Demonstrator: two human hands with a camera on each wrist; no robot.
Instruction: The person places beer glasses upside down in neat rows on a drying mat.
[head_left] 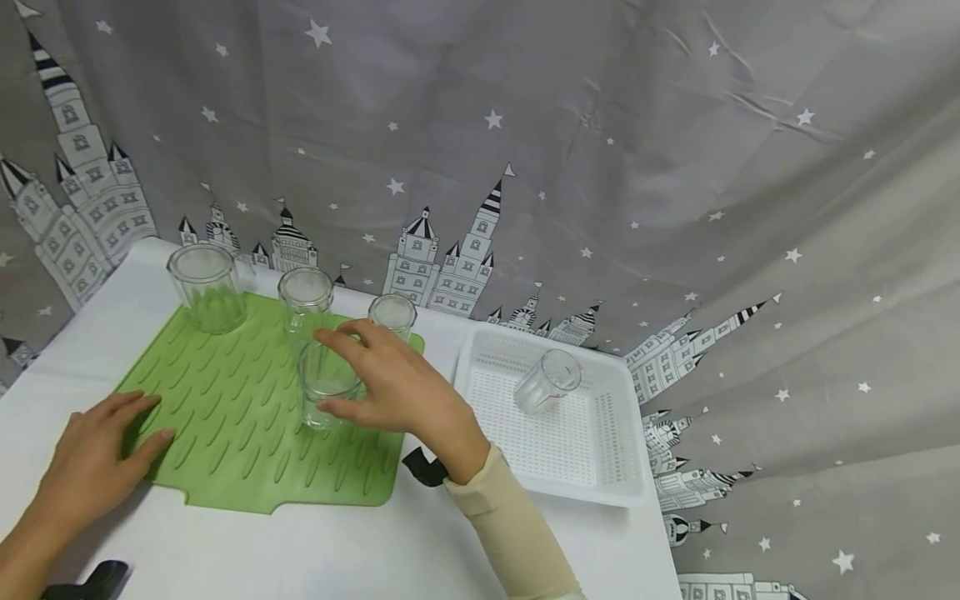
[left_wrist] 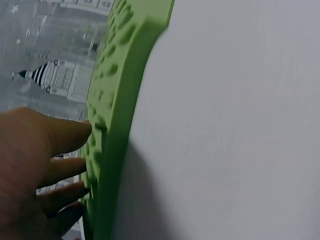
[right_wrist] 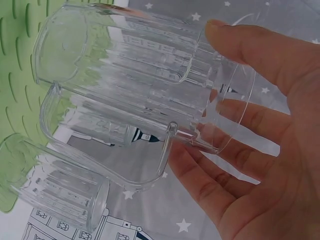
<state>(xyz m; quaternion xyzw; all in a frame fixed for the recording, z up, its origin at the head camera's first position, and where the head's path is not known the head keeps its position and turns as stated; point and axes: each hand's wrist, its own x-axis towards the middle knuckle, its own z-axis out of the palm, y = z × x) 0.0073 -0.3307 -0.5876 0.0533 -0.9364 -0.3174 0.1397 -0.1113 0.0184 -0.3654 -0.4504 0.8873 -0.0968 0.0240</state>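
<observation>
My right hand (head_left: 397,379) holds a clear glass mug (head_left: 326,383) near its rim, over the ribbed green mat (head_left: 225,425). Thumb and fingers lie on opposite sides of the mug (right_wrist: 135,75) in the right wrist view, its handle below. Whether its base touches the mat I cannot tell. At the mat's left edge, my left hand (head_left: 97,458) rests with fingers relaxed and fingertips on the mat; it holds nothing. Along the mat's back stand a wide glass (head_left: 210,292), a glass mug (head_left: 305,292) and a smaller glass (head_left: 393,313).
A white perforated basket (head_left: 633,442) stands to the right of the mat, with one clear glass (head_left: 547,382) tilted inside it. Behind the white table (head_left: 322,554) hangs a grey curtain (head_left: 562,150) with stars and castles.
</observation>
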